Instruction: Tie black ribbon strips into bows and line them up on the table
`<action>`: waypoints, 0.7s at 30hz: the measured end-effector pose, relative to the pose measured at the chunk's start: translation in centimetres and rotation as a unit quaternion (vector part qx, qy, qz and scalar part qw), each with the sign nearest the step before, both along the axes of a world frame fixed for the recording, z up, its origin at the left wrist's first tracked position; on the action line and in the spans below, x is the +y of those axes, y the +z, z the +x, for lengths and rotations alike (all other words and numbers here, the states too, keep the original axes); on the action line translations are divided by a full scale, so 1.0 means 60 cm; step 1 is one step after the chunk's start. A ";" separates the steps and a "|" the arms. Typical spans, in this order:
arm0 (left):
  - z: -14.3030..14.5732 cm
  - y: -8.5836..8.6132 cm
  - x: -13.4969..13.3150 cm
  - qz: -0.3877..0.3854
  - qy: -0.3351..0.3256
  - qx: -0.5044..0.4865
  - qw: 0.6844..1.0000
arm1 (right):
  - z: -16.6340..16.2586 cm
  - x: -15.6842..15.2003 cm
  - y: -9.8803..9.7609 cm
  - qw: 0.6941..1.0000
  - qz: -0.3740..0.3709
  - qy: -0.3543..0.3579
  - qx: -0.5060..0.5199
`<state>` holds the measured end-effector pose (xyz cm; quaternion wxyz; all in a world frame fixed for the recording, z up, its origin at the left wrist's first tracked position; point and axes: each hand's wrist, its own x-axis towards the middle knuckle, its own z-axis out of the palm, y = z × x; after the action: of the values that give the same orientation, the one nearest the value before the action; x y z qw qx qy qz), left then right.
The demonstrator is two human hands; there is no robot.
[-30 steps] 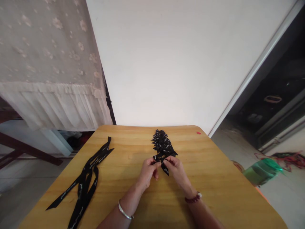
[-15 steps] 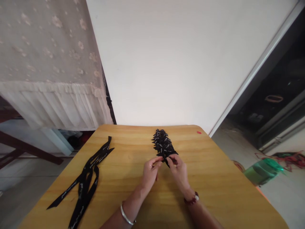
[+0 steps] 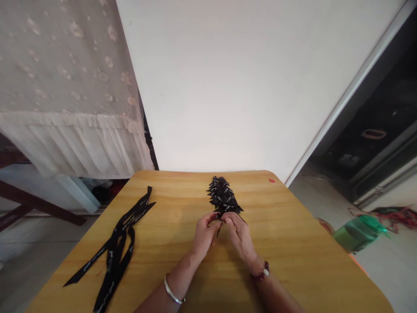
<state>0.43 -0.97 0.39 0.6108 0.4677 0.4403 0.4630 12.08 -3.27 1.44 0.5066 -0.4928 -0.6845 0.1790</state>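
My left hand (image 3: 206, 234) is closed, thumb and forefinger pinching a black ribbon (image 3: 218, 232) whose thin end shows just below the fingertips. My right hand (image 3: 240, 237) is closed around the same spot, its fingers laid over and its thumb against the left fingertips, covering most of the ribbon. Just beyond both hands lies a stack of black ribbon bows (image 3: 223, 193) with white lettering, their pointed ends sticking out on both sides. Loose black ribbon strips (image 3: 112, 252) with white script lie in a tangle on the left of the table.
The wooden table (image 3: 286, 243) meets a white wall panel (image 3: 211, 87) at its far edge. A small red scrap (image 3: 271, 180) is near the far right corner. Beyond the right edge stands a green translucent container (image 3: 360, 232). A lace curtain (image 3: 71, 82) hangs at left.
My right hand has rolled over and moved slightly left, its fingers now flatter and closer to the left fingertips. A ribbon end now shows under the fingers. My left hand has barely shifted.
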 end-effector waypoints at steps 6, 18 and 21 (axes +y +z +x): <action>-0.008 0.003 0.007 -0.018 0.018 -0.043 0.999 | 0.000 -0.001 0.000 0.999 -0.003 0.032 0.007; -0.024 0.002 0.021 -0.057 0.003 -0.057 0.997 | 0.019 0.011 -0.007 0.999 -0.026 -0.006 0.032; -0.024 0.000 0.021 -0.056 -0.022 -0.047 0.997 | 0.017 0.013 -0.007 0.998 -0.048 0.021 0.040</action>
<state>-0.98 0.31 0.41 0.6657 0.4201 0.4263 0.4457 13.12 -2.50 1.02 0.5051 -0.4943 -0.6649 0.2418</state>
